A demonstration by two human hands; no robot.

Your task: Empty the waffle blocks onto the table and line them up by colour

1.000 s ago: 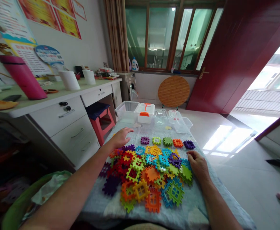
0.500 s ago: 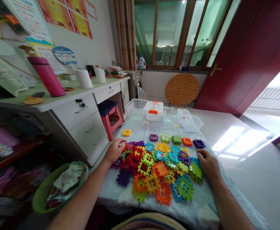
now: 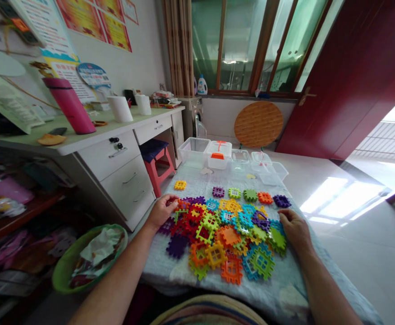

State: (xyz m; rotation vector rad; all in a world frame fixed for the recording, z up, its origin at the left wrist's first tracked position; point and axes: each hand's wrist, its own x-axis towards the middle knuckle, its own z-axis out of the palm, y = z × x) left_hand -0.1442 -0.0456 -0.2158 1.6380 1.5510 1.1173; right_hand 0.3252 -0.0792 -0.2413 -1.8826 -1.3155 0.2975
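Note:
A heap of colourful plastic interlocking tiles (image 3: 229, 234), some solid and some with window-like openings, lies on the cloth-covered table. At the heap's left edge my left hand (image 3: 163, 211) rests beside red and orange tiles, thumb and forefinger apart, with nothing seen in it. By the right edge my right hand (image 3: 295, 228) lies near a blue tile and a solid green tile (image 3: 277, 241); its fingers are loosely bent and appear to hold nothing. Beyond the heap stand apart a yellow tile (image 3: 180, 185), a purple tile (image 3: 218, 192), an orange tile (image 3: 265, 197) and a dark purple tile (image 3: 282, 201).
Clear plastic boxes (image 3: 193, 155) line the table's far end, one with an orange-handled lid (image 3: 219, 145). On the left are a desk (image 3: 116, 135), a pink stool (image 3: 158, 174) and a green waste basket (image 3: 60, 275). A round wooden tabletop (image 3: 258, 124) leans at the back.
The view has shifted slightly, so everything sits a little differently in the picture. Both hands stay at the sides of the heap, and the tiles look unmoved.

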